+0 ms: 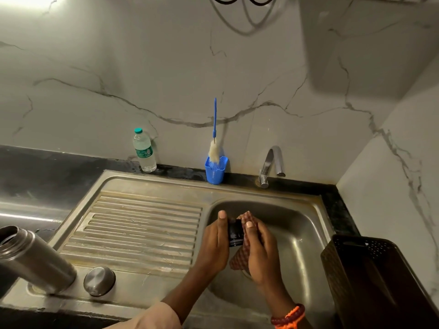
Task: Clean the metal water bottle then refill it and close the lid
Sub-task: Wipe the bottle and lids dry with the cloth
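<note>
Over the steel sink basin (306, 243), a small dark lid part (235, 232) is held in the curled fingers of the left hand (215, 243), while a checked reddish cloth (247, 236) is pressed against it by the right hand (263, 255), whose fingers and thumb are wrapped round the cloth. The metal water bottle (35, 260) is stood open-mouthed at the near left corner of the sink's ribbed drainboard (142, 224); what it contains cannot be told. A round brushed-metal cap (99, 280) is set just beside it on the right. At the far edge, a blue plastic holder (215, 170) is seen with a blue-handled, white-bristled bottle brush (214, 143) standing in it. To its left, a clear plastic bottle (144, 151) with a green cap is stood, holding clear water. A curved chrome tap (270, 166) is mounted at the far right. A dark perforated plastic basket (380, 281) is placed at the near right, its contents not discernible. The wall is faced with veined marble-look tile (142, 79).
</note>
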